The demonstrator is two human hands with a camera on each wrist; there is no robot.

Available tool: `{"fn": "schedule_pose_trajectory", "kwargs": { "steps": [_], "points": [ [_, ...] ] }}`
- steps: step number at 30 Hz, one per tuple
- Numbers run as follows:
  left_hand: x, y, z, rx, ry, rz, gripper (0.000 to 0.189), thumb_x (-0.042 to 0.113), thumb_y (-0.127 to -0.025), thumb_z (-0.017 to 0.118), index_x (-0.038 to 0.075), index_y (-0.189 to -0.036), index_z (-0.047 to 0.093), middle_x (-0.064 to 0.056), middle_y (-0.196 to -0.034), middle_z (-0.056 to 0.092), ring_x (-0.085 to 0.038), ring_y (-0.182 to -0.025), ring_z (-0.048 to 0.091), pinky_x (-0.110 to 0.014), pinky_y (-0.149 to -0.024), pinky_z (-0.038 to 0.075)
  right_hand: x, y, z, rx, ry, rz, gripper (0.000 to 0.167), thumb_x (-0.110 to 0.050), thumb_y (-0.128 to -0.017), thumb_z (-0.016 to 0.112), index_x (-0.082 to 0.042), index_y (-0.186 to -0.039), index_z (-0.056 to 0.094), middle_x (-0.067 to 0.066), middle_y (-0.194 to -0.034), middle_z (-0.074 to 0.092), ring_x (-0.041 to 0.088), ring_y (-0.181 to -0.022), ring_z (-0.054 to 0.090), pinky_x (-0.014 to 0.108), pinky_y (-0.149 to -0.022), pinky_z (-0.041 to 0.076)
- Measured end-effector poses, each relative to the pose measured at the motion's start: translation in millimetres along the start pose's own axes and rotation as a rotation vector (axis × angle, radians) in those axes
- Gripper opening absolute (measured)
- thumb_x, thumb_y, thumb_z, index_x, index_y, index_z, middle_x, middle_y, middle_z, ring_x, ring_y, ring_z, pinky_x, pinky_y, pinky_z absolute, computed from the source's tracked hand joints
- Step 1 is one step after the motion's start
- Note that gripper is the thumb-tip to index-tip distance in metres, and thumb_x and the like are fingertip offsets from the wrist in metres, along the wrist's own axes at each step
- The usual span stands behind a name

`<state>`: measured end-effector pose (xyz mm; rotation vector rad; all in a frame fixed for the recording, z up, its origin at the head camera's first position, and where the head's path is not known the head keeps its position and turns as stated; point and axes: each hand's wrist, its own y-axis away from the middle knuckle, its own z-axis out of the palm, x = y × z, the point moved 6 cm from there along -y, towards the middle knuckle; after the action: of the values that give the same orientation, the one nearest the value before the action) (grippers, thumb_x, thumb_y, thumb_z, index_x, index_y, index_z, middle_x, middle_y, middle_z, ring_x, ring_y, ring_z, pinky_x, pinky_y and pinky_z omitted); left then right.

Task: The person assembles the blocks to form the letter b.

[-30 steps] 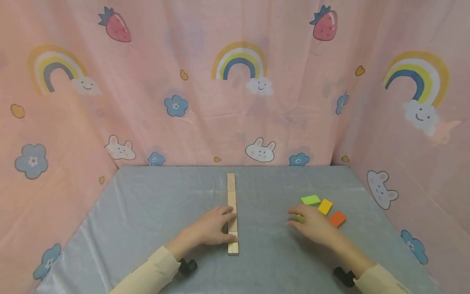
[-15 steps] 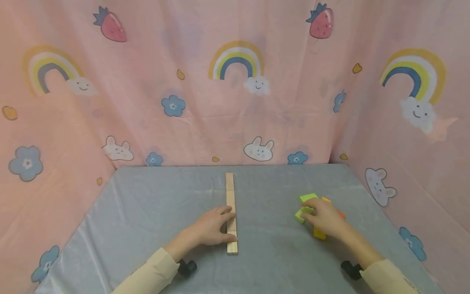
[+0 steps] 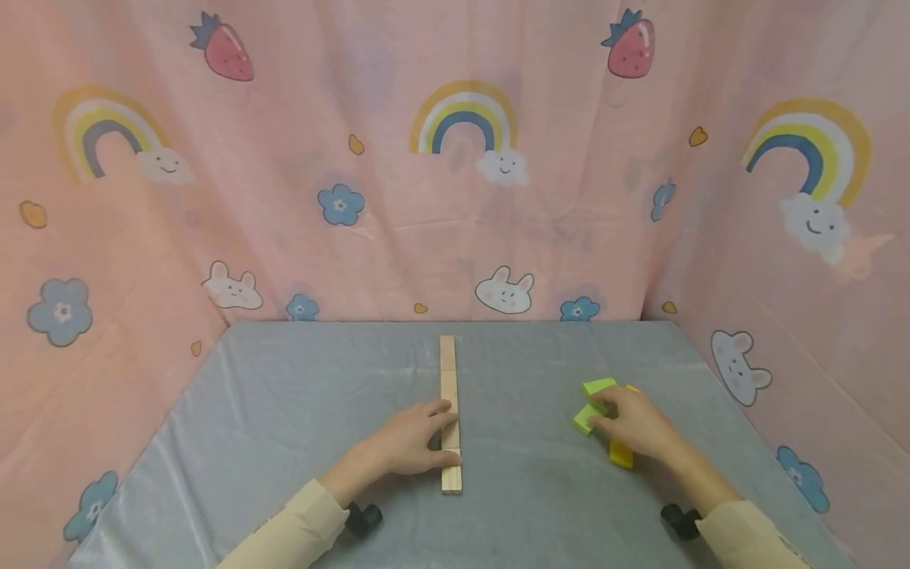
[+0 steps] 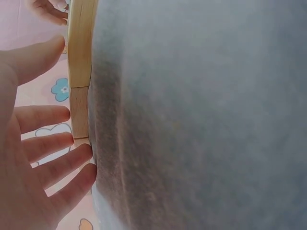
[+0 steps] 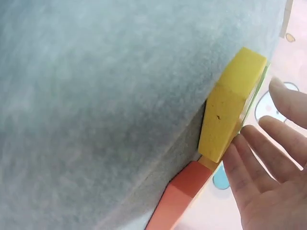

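A straight row of plain wooden blocks (image 3: pixel 451 480) runs away from me along the grey cloth, end to end. My left hand (image 3: pixel 405 438) rests at this row from the left, thumb on the near block and fingertips on the blocks behind; the left wrist view shows those fingers fairly straight. On the right, my right hand (image 3: pixel 640 427) has thumb and fingers at either side of a green block (image 3: pixel 585 420), pinching it. A second green block (image 3: pixel 599 386) lies just behind. Beside the hand is a yellow block (image 5: pixel 232 98), with an orange block (image 5: pixel 180 194) further along.
Another deep-yellow block (image 3: pixel 632 388) shows past the right hand, mostly covered. A pink patterned curtain (image 3: pixel 398 261) closes off the back and both sides of the grey cloth-covered table (image 3: pixel 320 363). Black wrist cameras hang under both wrists.
My right hand has moved right and down onto the green block, uncovering it and the near yellow block while hiding the orange one. My left hand stays on the wooden row.
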<state>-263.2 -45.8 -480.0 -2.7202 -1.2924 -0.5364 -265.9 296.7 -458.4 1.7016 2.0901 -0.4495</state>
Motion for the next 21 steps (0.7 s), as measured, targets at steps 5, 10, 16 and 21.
{"fn": "schedule_pose_trajectory", "kwargs": {
  "steps": [5,10,16,21],
  "points": [
    [0.7,-0.1,-0.5,0.001,0.002,0.004,0.069,0.057,-0.095,0.064,0.015,-0.149,0.053,-0.008,-0.159,0.041,-0.032,-0.143,0.042,-0.053,-0.113,0.039,3.6,-0.8,1.8,-0.023,0.008,0.02,0.048,-0.023,-0.089,0.08,0.005,-0.127,0.067,0.018,-0.123,0.068,0.032,-0.108,0.061,0.057,-0.093,0.051],
    [1.2,0.7,-1.1,0.003,0.01,0.008,0.068,0.055,-0.096,0.064,0.014,-0.148,0.053,-0.009,-0.158,0.041,-0.032,-0.143,0.042,-0.053,-0.113,0.039,3.3,0.8,3.0,-0.025,-0.004,0.01,0.05,-0.021,-0.088,0.081,0.005,-0.128,0.066,0.019,-0.124,0.068,0.033,-0.108,0.062,0.059,-0.096,0.049],
    [0.0,1.4,-0.9,0.01,0.023,0.002,0.067,0.052,-0.096,0.067,0.011,-0.148,0.054,-0.011,-0.158,0.042,-0.032,-0.143,0.042,-0.052,-0.113,0.039,2.5,0.1,5.4,-0.031,-0.011,-0.009,0.05,-0.02,-0.087,0.082,0.006,-0.127,0.066,0.018,-0.12,0.069,0.028,-0.099,0.062,0.053,-0.088,0.053],
    [0.3,0.9,-1.9,0.017,0.026,0.011,0.067,0.052,-0.096,0.067,0.011,-0.147,0.054,-0.012,-0.157,0.043,-0.033,-0.142,0.043,-0.053,-0.112,0.04,3.9,-2.3,5.9,-0.041,-0.029,-0.004,0.043,-0.018,-0.086,0.083,0.003,-0.121,0.07,0.011,-0.11,0.069,0.024,-0.093,0.059,0.049,-0.084,0.053]
  ]
}}
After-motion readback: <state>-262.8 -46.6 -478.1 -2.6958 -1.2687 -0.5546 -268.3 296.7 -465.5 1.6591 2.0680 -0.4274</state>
